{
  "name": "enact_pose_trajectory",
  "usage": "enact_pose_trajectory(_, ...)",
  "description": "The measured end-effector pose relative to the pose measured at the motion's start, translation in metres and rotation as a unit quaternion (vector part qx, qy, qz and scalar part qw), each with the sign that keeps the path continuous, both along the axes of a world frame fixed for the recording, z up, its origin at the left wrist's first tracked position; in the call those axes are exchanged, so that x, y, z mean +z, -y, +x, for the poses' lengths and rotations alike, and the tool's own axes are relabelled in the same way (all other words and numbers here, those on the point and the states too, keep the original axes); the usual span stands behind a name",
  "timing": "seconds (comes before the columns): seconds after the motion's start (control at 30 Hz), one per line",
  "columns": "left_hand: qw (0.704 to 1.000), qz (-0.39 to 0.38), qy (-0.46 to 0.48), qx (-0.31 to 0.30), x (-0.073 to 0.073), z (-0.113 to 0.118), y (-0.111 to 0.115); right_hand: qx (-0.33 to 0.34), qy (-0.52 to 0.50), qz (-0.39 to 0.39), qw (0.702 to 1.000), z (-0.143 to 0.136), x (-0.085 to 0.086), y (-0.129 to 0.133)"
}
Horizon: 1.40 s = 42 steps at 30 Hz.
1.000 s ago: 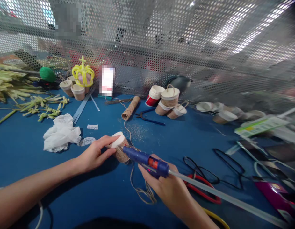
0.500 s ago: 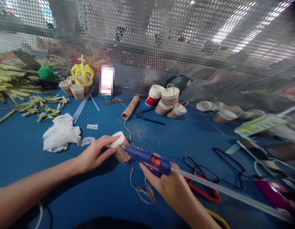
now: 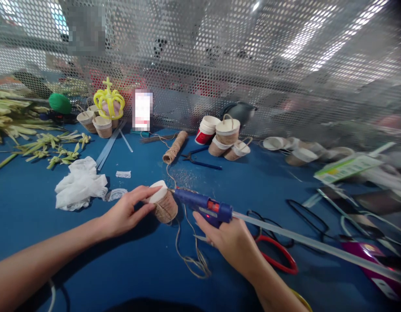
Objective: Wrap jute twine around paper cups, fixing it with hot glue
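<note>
Twine-wrapped cup (image 3: 164, 204) | left hand (image 3: 124, 213) steadies it | right hand (image 3: 228, 238) grips plastic glue gun (image 3: 203, 206)

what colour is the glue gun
Blue glue gun, with a red spot on its side; head view.

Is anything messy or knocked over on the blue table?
Yes. Several paper cups lie tipped on their sides at the back right, and loose twine trails in a tangle below the twine-wrapped cup the left hand steadies.
</note>
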<state>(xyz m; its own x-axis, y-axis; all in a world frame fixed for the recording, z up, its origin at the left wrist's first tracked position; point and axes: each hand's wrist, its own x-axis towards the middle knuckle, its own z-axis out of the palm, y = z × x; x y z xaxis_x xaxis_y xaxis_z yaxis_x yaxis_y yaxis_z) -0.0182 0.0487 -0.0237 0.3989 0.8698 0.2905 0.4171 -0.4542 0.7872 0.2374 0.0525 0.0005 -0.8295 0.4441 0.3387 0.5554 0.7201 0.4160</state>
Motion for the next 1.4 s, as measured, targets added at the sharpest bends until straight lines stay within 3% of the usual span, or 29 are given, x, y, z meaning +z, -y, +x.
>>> enact_pose_trajectory(0.17, 1.0, -0.003, -0.004, -0.001, 0.001, -0.001, 0.0, 0.03, -0.033, -0.045, 0.998, 0.002, -0.002, -0.004)
enact_pose_trajectory(0.27, 1.0, -0.002, -0.005, -0.002, 0.002, -0.001, 0.001, 0.035, -0.049, -0.031, 0.998, -0.001, 0.002, -0.003)
enact_pose_trajectory(0.37, 1.0, -0.004, -0.004, -0.003, 0.002, -0.001, 0.001, 0.016, -0.058, -0.038, 0.997, -0.003, 0.005, 0.002)
enact_pose_trajectory(0.53, 1.0, -0.01, 0.0, -0.003, 0.003, 0.0, 0.001, -0.034, -0.112, -0.158, 0.98, 0.001, 0.001, 0.009)
enact_pose_trajectory(0.77, 1.0, -0.006, -0.001, -0.005, 0.002, -0.001, 0.001, -0.011, -0.105, -0.136, 0.985, 0.004, -0.001, 0.001)
enact_pose_trajectory(1.03, 1.0, -0.006, -0.002, -0.004, 0.002, 0.0, 0.001, -0.04, -0.146, -0.245, 0.958, -0.001, 0.005, -0.007)
enact_pose_trajectory(1.23, 1.0, -0.008, 0.0, -0.003, 0.002, -0.001, 0.001, -0.049, -0.148, -0.209, 0.965, -0.001, 0.006, 0.003)
enact_pose_trajectory(1.4, 1.0, -0.016, 0.003, -0.006, 0.003, -0.001, 0.001, -0.024, -0.085, -0.142, 0.986, -0.005, 0.009, 0.01)
